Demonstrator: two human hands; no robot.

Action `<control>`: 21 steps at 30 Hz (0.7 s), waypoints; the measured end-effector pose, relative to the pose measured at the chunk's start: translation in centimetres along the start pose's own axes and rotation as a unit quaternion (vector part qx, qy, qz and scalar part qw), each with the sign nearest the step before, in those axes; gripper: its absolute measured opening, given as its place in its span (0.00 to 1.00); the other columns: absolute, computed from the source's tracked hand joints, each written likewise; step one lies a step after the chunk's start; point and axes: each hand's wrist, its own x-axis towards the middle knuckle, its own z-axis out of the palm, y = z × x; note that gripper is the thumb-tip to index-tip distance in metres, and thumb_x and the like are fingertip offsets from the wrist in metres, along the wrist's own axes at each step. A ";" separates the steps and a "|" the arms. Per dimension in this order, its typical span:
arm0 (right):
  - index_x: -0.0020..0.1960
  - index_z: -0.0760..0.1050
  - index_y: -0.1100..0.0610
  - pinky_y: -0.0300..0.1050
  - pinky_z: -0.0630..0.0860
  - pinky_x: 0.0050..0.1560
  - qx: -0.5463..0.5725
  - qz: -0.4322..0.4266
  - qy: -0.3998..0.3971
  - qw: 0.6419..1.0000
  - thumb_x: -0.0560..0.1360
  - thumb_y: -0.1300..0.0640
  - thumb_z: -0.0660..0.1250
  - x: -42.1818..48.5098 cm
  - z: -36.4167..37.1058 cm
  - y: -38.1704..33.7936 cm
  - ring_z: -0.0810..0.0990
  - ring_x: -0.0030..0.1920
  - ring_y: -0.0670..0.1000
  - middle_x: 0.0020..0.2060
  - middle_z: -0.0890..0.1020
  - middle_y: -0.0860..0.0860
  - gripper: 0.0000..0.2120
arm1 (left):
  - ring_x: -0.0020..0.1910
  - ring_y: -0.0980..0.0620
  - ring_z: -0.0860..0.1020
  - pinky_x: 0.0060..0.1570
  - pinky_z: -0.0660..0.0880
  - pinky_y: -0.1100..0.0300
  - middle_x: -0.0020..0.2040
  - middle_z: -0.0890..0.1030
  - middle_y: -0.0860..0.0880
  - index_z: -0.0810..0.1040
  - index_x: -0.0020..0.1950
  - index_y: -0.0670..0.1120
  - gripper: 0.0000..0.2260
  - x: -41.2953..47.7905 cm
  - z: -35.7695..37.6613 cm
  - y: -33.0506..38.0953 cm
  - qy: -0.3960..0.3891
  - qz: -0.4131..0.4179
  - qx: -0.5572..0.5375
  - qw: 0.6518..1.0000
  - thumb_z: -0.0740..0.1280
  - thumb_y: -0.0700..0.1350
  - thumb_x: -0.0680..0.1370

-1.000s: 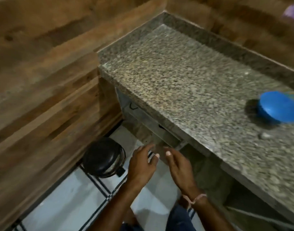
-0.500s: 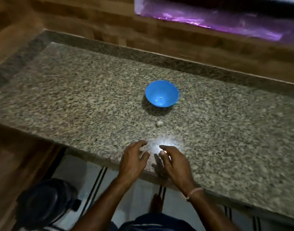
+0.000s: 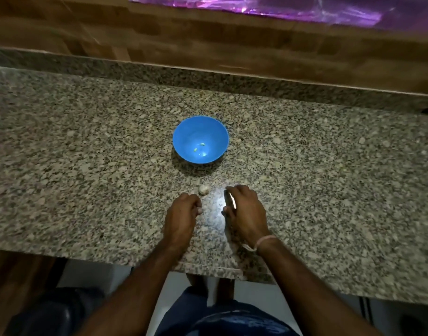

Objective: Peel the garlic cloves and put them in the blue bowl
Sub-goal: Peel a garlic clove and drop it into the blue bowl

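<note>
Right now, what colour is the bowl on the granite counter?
Blue. The bowl shows clearly in the head view.

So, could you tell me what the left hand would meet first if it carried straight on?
Probably the garlic clove, lying just ahead of the left hand on the counter; the blue bowl sits beyond.

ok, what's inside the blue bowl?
The blue bowl holds only a few small pale specks near the bottom, too small to identify. No whole clove visible; nothing covers the inside.
</note>
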 end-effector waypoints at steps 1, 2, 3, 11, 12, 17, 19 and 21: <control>0.68 0.74 0.52 0.53 0.74 0.57 -0.020 0.008 -0.007 1.000 0.78 0.52 0.72 0.5 0.0 -0.2 0.72 0.65 0.59 0.67 0.74 0.53 0.20 | 0.41 0.64 0.77 0.38 0.68 0.76 0.44 0.75 0.50 0.77 0.43 0.48 0.13 0.1 0.0 0.0 -0.003 0.000 -0.011 1.000 0.64 0.31 0.78; 0.67 0.74 0.51 0.53 0.72 0.58 -0.040 0.015 -0.009 0.999 0.77 0.50 0.73 1.0 0.1 -0.5 0.71 0.66 0.59 0.68 0.73 0.52 0.21 | 0.42 0.63 0.78 0.37 0.70 0.74 0.45 0.76 0.50 0.76 0.43 0.50 0.13 0.2 -0.1 -0.1 -0.004 -0.001 -0.020 1.000 0.62 0.32 0.79; 0.66 0.73 0.50 0.53 0.71 0.59 -0.057 0.020 -0.008 0.998 0.76 0.49 0.74 1.3 0.2 -0.7 0.71 0.66 0.58 0.67 0.72 0.51 0.21 | 0.42 0.62 0.79 0.36 0.72 0.71 0.44 0.77 0.51 0.75 0.43 0.51 0.13 0.2 -0.1 -0.2 -0.001 -0.005 -0.031 0.999 0.62 0.34 0.80; 0.65 0.71 0.48 0.54 0.69 0.56 -0.076 0.057 0.018 0.995 0.72 0.49 0.78 2.1 1.2 -1.6 0.71 0.64 0.57 0.65 0.71 0.49 0.26 | 0.45 0.51 0.77 0.37 0.68 0.56 0.44 0.79 0.57 0.77 0.50 0.51 0.03 6.8 -5.0 4.1 0.148 0.066 -0.063 0.985 0.70 0.44 0.80; 0.66 0.71 0.47 0.54 0.69 0.56 -0.076 0.061 0.016 0.995 0.72 0.49 0.78 2.2 1.3 -1.8 0.70 0.65 0.57 0.66 0.71 0.49 0.26 | 0.46 0.51 0.77 0.38 0.67 0.56 0.45 0.79 0.57 0.77 0.50 0.51 0.04 8.2 -5.4 4.5 0.154 0.068 -0.047 0.985 0.71 0.44 0.80; 0.70 0.70 0.47 0.55 0.68 0.61 -0.070 0.071 0.021 0.995 0.72 0.50 0.77 2.2 1.3 -1.9 0.68 0.68 0.57 0.70 0.70 0.49 0.29 | 0.57 0.46 0.77 0.46 0.75 0.51 0.54 0.81 0.51 0.80 0.55 0.49 0.10 12.3 -5.7 4.5 0.112 0.067 0.024 0.991 0.74 0.40 0.77; 0.70 0.70 0.46 0.54 0.68 0.62 -0.065 0.072 0.022 0.995 0.73 0.50 0.77 2.2 1.2 -2.0 0.68 0.69 0.56 0.70 0.69 0.48 0.29 | 0.55 0.49 0.75 0.43 0.73 0.53 0.53 0.78 0.50 0.79 0.55 0.48 0.08 11.3 -5.8 4.2 0.146 0.093 0.001 0.985 0.74 0.40 0.77; 0.69 0.70 0.46 0.53 0.68 0.61 -0.059 0.072 0.025 0.995 0.73 0.49 0.77 2.3 1.1 -1.9 0.68 0.68 0.55 0.69 0.69 0.47 0.29 | 0.49 0.55 0.73 0.39 0.68 0.59 0.49 0.76 0.52 0.78 0.52 0.48 0.04 8.5 -5.1 3.6 0.166 0.112 -0.040 0.979 0.72 0.42 0.79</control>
